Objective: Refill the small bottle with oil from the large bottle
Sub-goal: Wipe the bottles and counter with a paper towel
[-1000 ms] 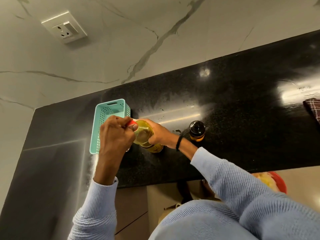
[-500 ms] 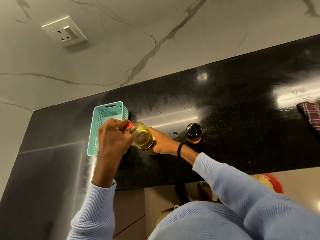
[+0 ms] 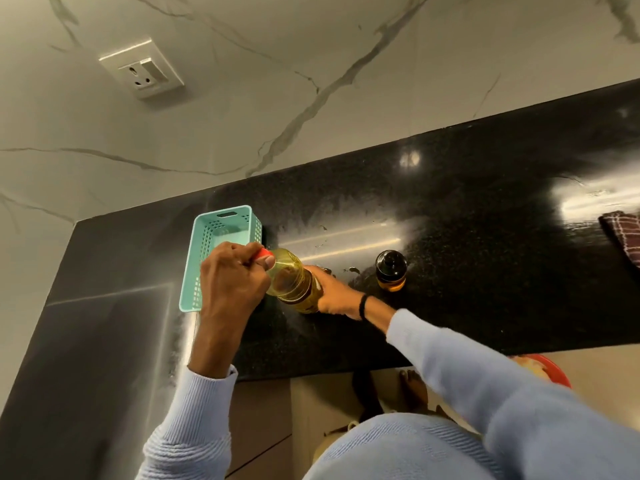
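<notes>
The large clear bottle (image 3: 292, 280) holds yellow oil and stands on the black counter (image 3: 485, 271). My right hand (image 3: 334, 296) grips its lower body from the right. My left hand (image 3: 232, 280) is closed around its red cap (image 3: 264, 253), which shows only as a sliver between my fingers. The small bottle (image 3: 391, 274), with a black cap and amber oil at its base, stands upright a little to the right of my right hand, untouched.
A teal perforated basket (image 3: 221, 233) sits just left of the large bottle, partly behind my left hand. A checked cloth (image 3: 623, 233) lies at the counter's right edge. A wall socket (image 3: 142, 69) is on the marble wall. A red bowl (image 3: 543, 370) shows below the counter edge.
The large bottle has shifted slightly and tilted a little under both hands. My left hand stays wrapped on the red cap. The small bottle has not moved.
</notes>
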The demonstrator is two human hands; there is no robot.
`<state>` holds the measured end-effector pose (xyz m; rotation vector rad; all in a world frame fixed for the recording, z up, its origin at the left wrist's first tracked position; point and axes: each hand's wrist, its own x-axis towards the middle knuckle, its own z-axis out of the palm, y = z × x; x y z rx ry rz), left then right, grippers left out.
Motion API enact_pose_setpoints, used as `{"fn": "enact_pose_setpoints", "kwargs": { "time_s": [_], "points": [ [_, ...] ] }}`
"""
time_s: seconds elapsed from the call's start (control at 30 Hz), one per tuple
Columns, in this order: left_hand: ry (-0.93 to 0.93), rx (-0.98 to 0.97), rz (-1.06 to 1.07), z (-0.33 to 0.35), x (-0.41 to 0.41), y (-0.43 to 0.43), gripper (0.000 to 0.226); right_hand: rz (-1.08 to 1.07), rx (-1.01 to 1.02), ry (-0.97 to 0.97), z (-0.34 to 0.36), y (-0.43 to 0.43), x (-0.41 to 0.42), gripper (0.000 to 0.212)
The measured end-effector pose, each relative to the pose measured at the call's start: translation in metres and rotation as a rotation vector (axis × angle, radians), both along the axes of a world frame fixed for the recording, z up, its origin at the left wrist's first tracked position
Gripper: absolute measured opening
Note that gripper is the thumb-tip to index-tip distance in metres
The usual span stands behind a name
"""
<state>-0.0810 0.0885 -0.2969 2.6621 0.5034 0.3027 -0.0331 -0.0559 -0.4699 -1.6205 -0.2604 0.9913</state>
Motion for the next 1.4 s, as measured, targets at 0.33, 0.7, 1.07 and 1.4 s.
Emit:
{"fn": "enact_pose_setpoints", "kwargs": {
  "time_s": [0.33,0.7,1.07,1.4],
  "points": [
    [-0.073,0.205,0.017,-0.004,-0.002,-0.017,0.025,-0.261,0.003,-0.028,0.021,0.002,-0.039,0.100],
    [0.046,0.100,-0.047,0.005,0.002,-0.002,0.035,-0.266,-0.022,-0.082,0.016,0.005,-0.050,0.100],
    [0.021,0.037,-0.063,0.002,0.006,-0.001,0.031,-0.128,0.045,-0.158,0.028,0.027,0.005,0.082],
    [-0.013,0.013,-0.042,0.000,0.002,-0.003,0.027,-0.235,-0.087,-0.182,-0.021,0.017,-0.050,0.099]
  ]
}}
